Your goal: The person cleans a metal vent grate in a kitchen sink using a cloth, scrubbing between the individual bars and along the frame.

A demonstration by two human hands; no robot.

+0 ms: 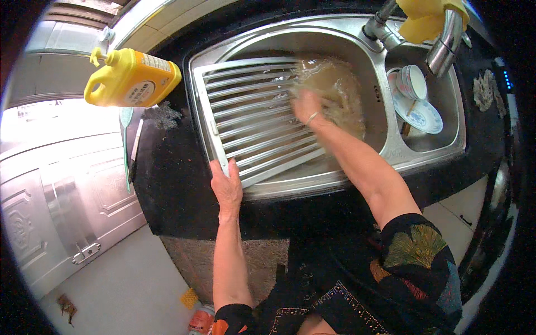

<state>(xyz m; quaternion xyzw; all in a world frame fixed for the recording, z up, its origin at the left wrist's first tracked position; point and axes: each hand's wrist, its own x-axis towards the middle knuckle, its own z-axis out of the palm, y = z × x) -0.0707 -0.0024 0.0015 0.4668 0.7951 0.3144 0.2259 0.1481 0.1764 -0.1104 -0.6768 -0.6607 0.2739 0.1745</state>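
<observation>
A slatted metal rack (pixel 259 111) leans tilted in the large basin of a stainless steel sink (pixel 289 186), its right end down in cloudy, moving water (pixel 345 90). My left hand (pixel 227 182) grips the frame at the rack's near left corner, thumb and fingers on either side of it. Over the slats' right part, at the water, is my right hand (pixel 309 108), blurred by motion and wearing a bracelet at the wrist. Whether it holds anything cannot be told.
Stacked bowls (pixel 412 81) and a patterned plate (pixel 423 117) lie in the small right basin. A yellow cloth (pixel 427 19) hangs on the faucet (pixel 444 46). A yellow jug (pixel 134 79), steel wool (pixel 163 115) and a green fly swatter (pixel 125 142) are at the left; a crumpled rag (pixel 485 90) lies right.
</observation>
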